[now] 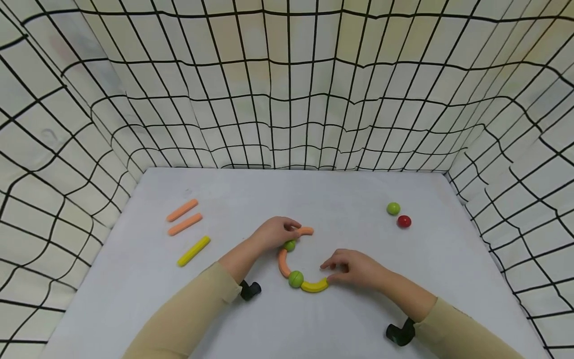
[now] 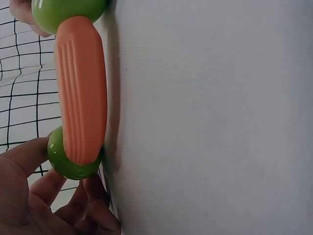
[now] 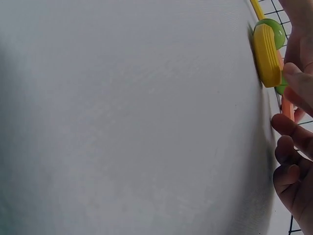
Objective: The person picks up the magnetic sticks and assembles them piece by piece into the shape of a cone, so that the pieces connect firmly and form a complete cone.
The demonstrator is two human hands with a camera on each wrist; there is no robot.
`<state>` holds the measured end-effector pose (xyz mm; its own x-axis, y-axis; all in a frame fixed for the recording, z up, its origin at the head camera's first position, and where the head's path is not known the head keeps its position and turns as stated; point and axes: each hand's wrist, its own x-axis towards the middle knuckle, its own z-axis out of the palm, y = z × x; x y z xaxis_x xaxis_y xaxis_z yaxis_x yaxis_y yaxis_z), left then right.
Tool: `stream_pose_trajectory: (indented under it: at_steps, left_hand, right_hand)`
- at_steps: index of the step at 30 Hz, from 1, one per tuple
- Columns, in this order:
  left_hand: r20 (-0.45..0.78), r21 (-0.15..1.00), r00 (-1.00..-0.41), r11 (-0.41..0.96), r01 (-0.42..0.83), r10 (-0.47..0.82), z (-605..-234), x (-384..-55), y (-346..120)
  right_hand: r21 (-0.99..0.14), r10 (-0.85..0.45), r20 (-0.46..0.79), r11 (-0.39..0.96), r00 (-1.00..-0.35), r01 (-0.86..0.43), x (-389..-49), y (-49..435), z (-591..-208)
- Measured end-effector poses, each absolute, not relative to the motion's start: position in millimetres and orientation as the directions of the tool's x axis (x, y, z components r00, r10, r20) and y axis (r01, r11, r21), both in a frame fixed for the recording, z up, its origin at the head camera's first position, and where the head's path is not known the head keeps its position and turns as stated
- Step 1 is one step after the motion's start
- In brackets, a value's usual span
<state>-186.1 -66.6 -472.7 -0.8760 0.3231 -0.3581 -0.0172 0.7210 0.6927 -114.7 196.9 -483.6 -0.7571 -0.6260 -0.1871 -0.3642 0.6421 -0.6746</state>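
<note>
A curved chain of toy pieces lies on the white table. It runs from an orange curved piece (image 1: pixel 306 231) through a green ball (image 1: pixel 289 245), a second orange curved piece (image 2: pixel 82 88) and another green ball (image 1: pixel 296 279) to a yellow curved piece (image 1: pixel 315 285). My left hand (image 1: pixel 275 233) grips the upper green ball, its fingers around it in the left wrist view, and its fingertips overlap the upper orange piece. With fingers loosely bent and apart, my right hand (image 1: pixel 355 269) has its thumb at the free end of the yellow piece.
Two straight orange sticks (image 1: pixel 182 210) and a yellow stick (image 1: pixel 194 251) lie to the left. At the back right sit a loose green ball (image 1: pixel 393 208) and a red ball (image 1: pixel 404 221). Black netting (image 1: pixel 289 112) over pale walls borders the table's back and sides.
</note>
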Motion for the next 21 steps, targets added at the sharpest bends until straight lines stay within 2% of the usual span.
stream_pose_trajectory:
  at_steps: [21]
  left_hand:
    - [-0.344,0.665,-0.885,0.746,0.007,0.315,-470.3,-187.3,-64.5]
  right_hand:
    - [-0.611,-0.733,-0.192,0.61,-0.653,-0.504,-118.0,191.6,-486.9]
